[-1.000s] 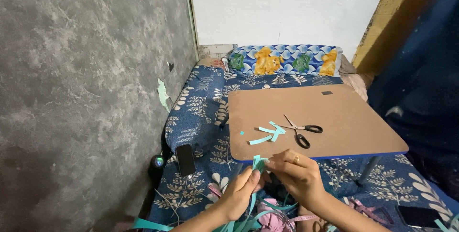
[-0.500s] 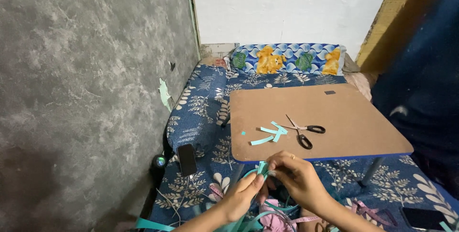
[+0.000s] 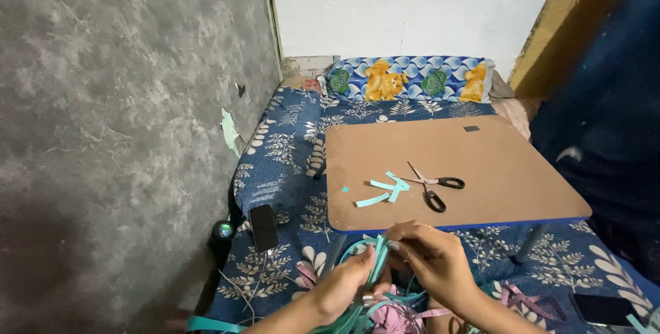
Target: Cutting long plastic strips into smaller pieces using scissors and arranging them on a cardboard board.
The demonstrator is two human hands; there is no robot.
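Both hands lower than before, seemingly pinching teal strips (scissors unmoved)

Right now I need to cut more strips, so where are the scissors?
The scissors lie open on the brown table, just right of the loose teal paper strips.

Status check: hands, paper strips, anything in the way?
Left hand and right hand both pinching thin teal paper strips. Black-handled scissors lie open on brown table, untouched. Nothing between the hands and the table.
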